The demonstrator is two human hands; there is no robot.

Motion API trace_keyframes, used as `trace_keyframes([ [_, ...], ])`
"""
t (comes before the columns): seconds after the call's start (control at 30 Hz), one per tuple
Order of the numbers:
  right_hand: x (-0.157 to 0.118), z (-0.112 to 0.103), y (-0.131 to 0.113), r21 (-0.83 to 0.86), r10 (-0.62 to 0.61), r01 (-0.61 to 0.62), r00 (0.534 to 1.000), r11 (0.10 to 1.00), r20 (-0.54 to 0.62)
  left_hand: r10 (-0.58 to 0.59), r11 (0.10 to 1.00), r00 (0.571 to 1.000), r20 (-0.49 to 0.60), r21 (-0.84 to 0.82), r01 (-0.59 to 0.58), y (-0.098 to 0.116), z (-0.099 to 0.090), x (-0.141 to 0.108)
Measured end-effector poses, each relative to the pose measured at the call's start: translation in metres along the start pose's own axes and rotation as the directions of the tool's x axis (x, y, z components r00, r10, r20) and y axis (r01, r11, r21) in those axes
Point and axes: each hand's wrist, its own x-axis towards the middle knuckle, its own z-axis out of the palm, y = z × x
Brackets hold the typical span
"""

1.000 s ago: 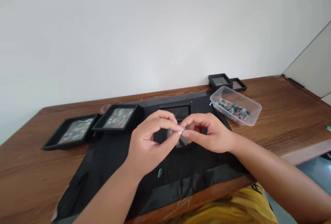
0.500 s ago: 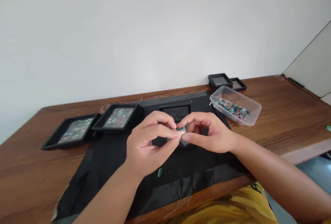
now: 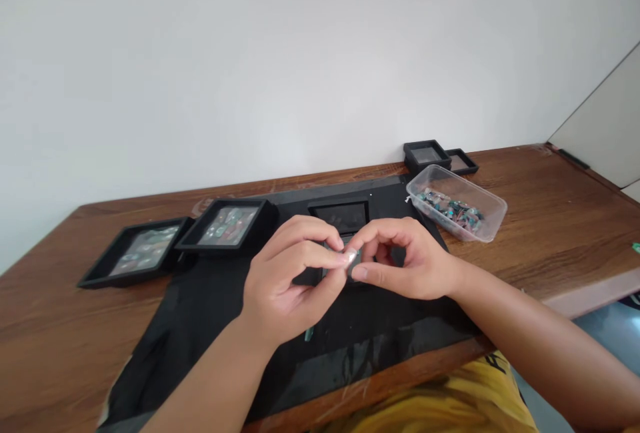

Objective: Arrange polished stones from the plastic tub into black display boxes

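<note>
Black sheeting (image 3: 210, 339) lies beneath one small, glossy, silvery-white piece (image 3: 352, 256).

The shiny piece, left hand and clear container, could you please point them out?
Shiny piece (image 3: 352, 256), head view: its bright face.
Left hand (image 3: 276, 281), head view: its middle.
Clear container (image 3: 493, 219), head view: its right end wall.

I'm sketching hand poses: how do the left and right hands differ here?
The left hand pinches a shiny piece; the right hand has thumb and index finger parted beside it, and whether either touches it is hard to tell. The left hand partly hides the green piece on the black mat; the right hand hides none of it. Both hands are bare, with fingers bent.
</note>
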Motion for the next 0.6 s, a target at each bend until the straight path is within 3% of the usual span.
trace_keyframes([
  [0.43,-0.0011,-0.0004,-0.0012,0.077,0.061,-0.063,0.998,0.995,0.027,-0.005,0.998,1.000,0.013,-0.055,0.005,0.0005,0.0011,-0.0019],
  [0.6,-0.0002,0.0004,-0.0019,0.124,0.090,-0.094,0.995,0.988,0.042,-0.079,0.996,0.996,-0.034,-0.036,0.078,0.0021,0.0042,-0.0034],
])
